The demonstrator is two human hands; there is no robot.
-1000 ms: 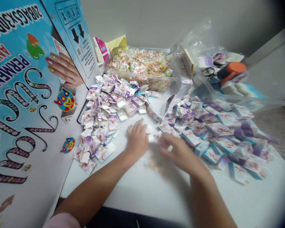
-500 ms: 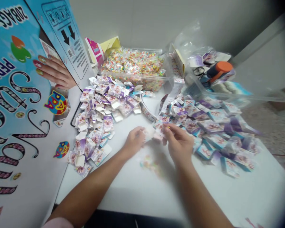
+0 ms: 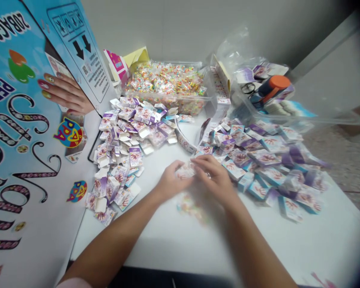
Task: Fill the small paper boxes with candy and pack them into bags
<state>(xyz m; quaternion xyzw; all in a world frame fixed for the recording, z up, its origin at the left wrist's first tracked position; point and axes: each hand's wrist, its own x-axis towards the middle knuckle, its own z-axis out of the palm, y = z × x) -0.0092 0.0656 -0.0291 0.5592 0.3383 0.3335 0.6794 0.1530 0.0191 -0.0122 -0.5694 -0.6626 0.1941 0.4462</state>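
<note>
Between my hands is a small printed cardboard box (image 3: pixel 185 171), pale with a pinkish picture and partly covered by fingers. My left hand (image 3: pixel 171 183) is closed around its left side. The fingers of my right hand (image 3: pixel 213 176) bend over its right end and press on it. Just below my hands, a few small clear bags of colourful bits (image 3: pixel 191 206) lie blurred on the white table (image 3: pixel 174 240). Left of my hands is a heap of similar boxes (image 3: pixel 135 156), several with flaps up. Another heap of boxes (image 3: pixel 265 158) spreads out to the right.
A clear plastic bin (image 3: pixel 168 97) full of small bags stands at the back. Right of it, another clear tub (image 3: pixel 288 120) holds an orange-capped bottle (image 3: pixel 277 85) and scissors (image 3: pixel 248 88). A large printed display board (image 3: pixel 55 160) stands along the left. Printed strips (image 3: pixel 184 140) curl behind my hands.
My right hand has moved slightly left, its fingers now over the box next to my left hand. The hands were further apart before. The view has shifted a little.
</note>
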